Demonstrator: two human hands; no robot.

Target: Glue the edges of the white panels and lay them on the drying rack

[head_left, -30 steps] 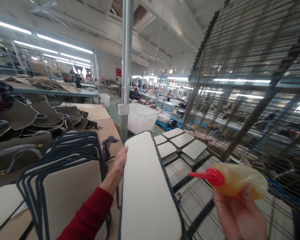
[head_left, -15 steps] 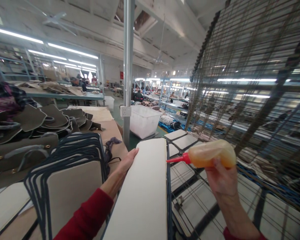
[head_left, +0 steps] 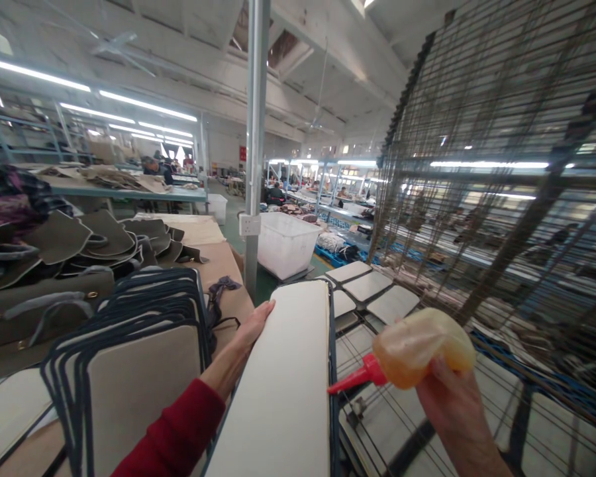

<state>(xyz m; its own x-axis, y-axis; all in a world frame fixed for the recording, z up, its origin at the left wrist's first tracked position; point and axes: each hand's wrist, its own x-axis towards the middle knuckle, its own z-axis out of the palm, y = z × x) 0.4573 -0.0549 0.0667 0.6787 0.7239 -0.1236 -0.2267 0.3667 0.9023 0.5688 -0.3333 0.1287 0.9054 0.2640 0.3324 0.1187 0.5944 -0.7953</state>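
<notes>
My left hand (head_left: 255,326) grips the left edge of a long off-white panel (head_left: 283,377) with dark blue edging, its far end tilted up in front of me. In my right hand (head_left: 454,397) is a soft plastic glue bottle (head_left: 422,348) holding amber liquid, tipped to the left. Its red nozzle (head_left: 352,377) points down at the panel's right edge, with the tip at or just above the rim. The fingers of my left hand that go under the panel are hidden.
Similar dark-edged panels (head_left: 144,391) stand stacked on the left, beside olive bag pieces (head_left: 54,305). More panels (head_left: 367,285) lie on a wire rack at right, below raised wire shelves (head_left: 501,132). A white bin (head_left: 288,245) stands beyond a metal post (head_left: 253,165).
My right hand has drawn the bottle toward me, sliding the nozzle down along the panel's right edge. The bottle tilts more steeply now. My left hand keeps its hold on the panel.
</notes>
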